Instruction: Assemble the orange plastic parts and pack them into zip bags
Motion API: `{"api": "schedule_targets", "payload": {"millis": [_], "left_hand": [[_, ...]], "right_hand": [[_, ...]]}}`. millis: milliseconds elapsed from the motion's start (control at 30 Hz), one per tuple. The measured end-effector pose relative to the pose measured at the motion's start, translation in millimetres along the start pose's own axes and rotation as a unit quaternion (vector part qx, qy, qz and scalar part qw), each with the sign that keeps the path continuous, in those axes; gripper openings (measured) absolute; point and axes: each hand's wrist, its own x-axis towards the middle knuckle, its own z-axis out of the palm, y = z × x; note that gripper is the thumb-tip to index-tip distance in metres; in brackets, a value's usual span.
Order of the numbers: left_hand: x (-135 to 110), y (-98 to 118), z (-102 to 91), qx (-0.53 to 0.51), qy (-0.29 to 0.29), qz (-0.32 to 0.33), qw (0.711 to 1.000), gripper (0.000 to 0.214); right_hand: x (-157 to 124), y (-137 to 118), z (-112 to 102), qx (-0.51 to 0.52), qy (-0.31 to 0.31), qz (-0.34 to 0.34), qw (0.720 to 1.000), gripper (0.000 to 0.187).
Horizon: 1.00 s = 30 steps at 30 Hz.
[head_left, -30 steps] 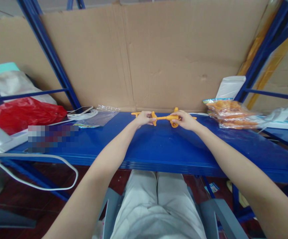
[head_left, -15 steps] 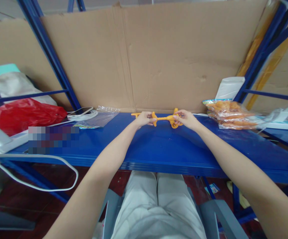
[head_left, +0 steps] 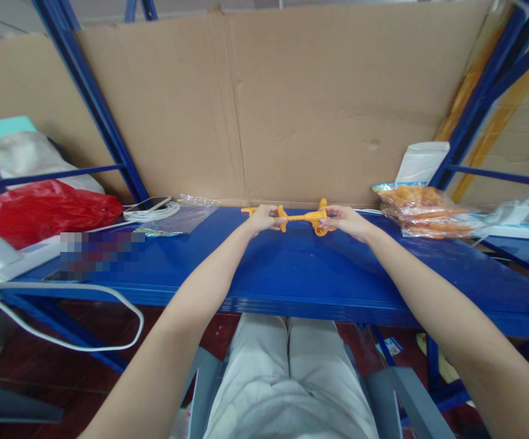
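Note:
An orange plastic toy (head_left: 298, 217) with a ribbed, stretched-looking middle lies sideways over the back of the blue shelf top (head_left: 292, 268). My left hand (head_left: 264, 220) is closed around its left part, and a narrow end sticks out beyond my fingers. At the wider right end, where a round piece and a stub stick out, my right hand (head_left: 347, 221) pinches the toy between thumb and fingers. My fingers hide parts of both ends. Its exact kind I cannot make out.
Clear bags of orange toys (head_left: 429, 210) are piled at the right. An opened clear packet (head_left: 186, 216), a coiled white cable (head_left: 155, 212) and a red plastic bag (head_left: 52, 210) lie at the left. A cardboard sheet (head_left: 301, 110) stands behind.
My right hand's fingers have shifted slightly right on the toy, showing more of its wide end. My left hand has barely moved.

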Motion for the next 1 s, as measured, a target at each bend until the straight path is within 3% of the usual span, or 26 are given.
{"api": "schedule_targets", "payload": {"millis": [167, 467, 800, 1000], "left_hand": [[3, -2, -2.2, 0.001, 0.002, 0.001, 1.000, 0.014], [6, -6, -3.5, -0.001, -0.016, 0.010, 1.000, 0.018], [6, -7, -2.8, 0.002, -0.012, 0.010, 1.000, 0.016], [4, -3, -0.5, 0.012, 0.001, 0.003, 1.000, 0.014]], "right_hand": [[-1, 1, -2, -0.010, -0.032, -0.001, 0.999, 0.025], [0, -1, 4, -0.084, 0.030, 0.016, 0.996, 0.059], [0, 0, 4, -0.037, 0.024, 0.003, 0.999, 0.038], [-4, -2, -3, -0.014, -0.014, 0.005, 1.000, 0.037]]}}
